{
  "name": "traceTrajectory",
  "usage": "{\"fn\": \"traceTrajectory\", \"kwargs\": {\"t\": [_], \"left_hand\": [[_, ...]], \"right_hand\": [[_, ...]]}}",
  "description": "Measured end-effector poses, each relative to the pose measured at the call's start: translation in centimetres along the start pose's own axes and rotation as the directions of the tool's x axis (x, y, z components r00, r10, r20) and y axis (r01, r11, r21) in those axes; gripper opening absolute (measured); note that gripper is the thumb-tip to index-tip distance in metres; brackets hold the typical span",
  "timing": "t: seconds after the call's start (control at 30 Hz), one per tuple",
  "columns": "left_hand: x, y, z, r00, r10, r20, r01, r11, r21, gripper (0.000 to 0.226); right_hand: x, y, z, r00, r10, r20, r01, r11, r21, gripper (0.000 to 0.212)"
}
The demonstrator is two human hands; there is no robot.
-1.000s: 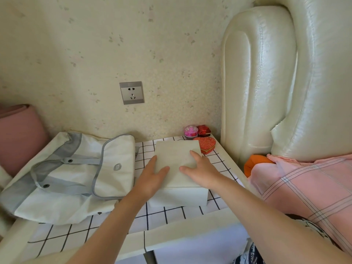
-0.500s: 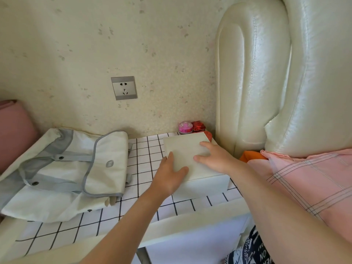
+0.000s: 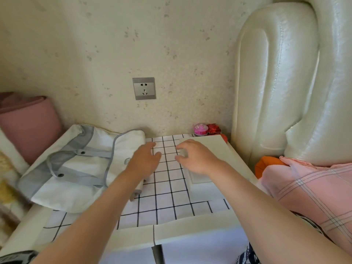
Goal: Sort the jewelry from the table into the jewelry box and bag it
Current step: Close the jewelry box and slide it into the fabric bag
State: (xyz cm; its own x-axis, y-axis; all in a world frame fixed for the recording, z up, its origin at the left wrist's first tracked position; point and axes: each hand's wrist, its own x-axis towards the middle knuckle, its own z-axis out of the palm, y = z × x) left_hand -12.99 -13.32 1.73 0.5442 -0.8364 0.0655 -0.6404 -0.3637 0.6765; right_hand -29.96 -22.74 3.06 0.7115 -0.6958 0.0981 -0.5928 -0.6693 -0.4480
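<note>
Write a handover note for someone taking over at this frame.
Left hand: open, over the checked table beside the white-and-grey bag, holding nothing.
Right hand: fingers curled over the left edge of the white jewelry box; whether it grips is unclear.
Box looks closed, on the table's right side. Pink case and red case stand behind it by the wall. Bag lies flat on the left.
Done: nothing visibly sorted or bagged.
Left: open the box, load the pieces, close it, bag it.
</note>
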Motion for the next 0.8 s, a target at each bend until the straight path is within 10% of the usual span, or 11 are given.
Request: {"fn": "traceTrajectory", "kwargs": {"t": [0.3, 0.43, 0.6, 0.8], "left_hand": [[0.3, -9.7, -6.9, 0.942, -0.327, -0.069, 0.328, 0.866, 0.377, 0.049], [0.9, -10.3, -7.2, 0.912, -0.402, 0.084, 0.399, 0.915, 0.059, 0.034], [0.9, -9.8, -7.0, 0.965, -0.257, -0.044, 0.245, 0.953, -0.178, 0.010], [0.4, -7.6, -7.5, 0.995, -0.092, -0.031, 0.065, 0.866, -0.496, 0.060]], "right_hand": [[3.4, -7.6, 5.6, 0.967, -0.122, 0.222, 0.114, 0.992, 0.051, 0.049], [4.1, -9.5, 8.5, 0.945, -0.118, 0.306, 0.119, 0.993, 0.016, 0.073], [4.6, -10.5, 9.5, 0.968, -0.088, 0.233, 0.103, 0.993, -0.055, 0.083], [5.2, -10.1, 7.8, 0.975, 0.088, 0.205, -0.140, 0.958, 0.252, 0.091]]}}
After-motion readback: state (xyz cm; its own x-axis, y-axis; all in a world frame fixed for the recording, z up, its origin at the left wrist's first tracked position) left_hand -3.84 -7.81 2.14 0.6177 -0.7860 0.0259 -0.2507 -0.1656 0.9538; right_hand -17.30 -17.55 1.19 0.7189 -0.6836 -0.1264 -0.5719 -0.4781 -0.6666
